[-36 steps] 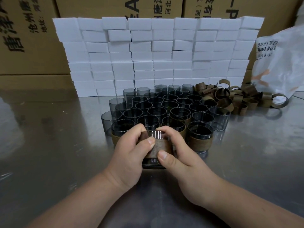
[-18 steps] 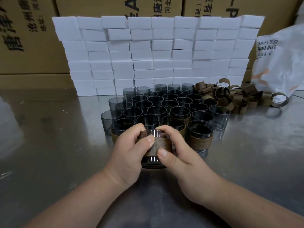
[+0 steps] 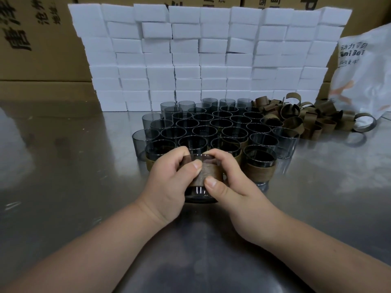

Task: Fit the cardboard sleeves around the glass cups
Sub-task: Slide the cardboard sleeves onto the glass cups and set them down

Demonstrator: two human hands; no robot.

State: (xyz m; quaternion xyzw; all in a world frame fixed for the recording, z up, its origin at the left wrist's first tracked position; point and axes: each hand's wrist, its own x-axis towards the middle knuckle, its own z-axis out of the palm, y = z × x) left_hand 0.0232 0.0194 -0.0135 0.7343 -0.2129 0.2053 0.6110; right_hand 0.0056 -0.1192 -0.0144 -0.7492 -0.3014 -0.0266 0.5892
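Observation:
A smoky glass cup [image 3: 200, 192] stands on the steel table right in front of me, with a brown cardboard sleeve [image 3: 208, 173] wrapped round its upper half. My left hand [image 3: 169, 178] grips the cup and sleeve from the left, thumb pressed on the sleeve. My right hand [image 3: 232, 182] grips them from the right, thumb on the sleeve's lower edge. Behind stands a cluster of several bare glass cups [image 3: 204, 132]. Three sleeved cups [image 3: 259, 164] sit in the cluster's front row. A heap of loose sleeves [image 3: 306, 117] lies at the right rear.
A wall of stacked white foam blocks [image 3: 201, 53] rises behind the cups. Brown cartons [image 3: 33, 39] stand at the back left. A white plastic bag [image 3: 366, 70] sits at the far right. The steel table [image 3: 63, 176] reflects light on both sides of my arms.
Both hands stay on the cup and sleeve; the thumbs have shifted a little on the sleeve. The cup has not left its spot.

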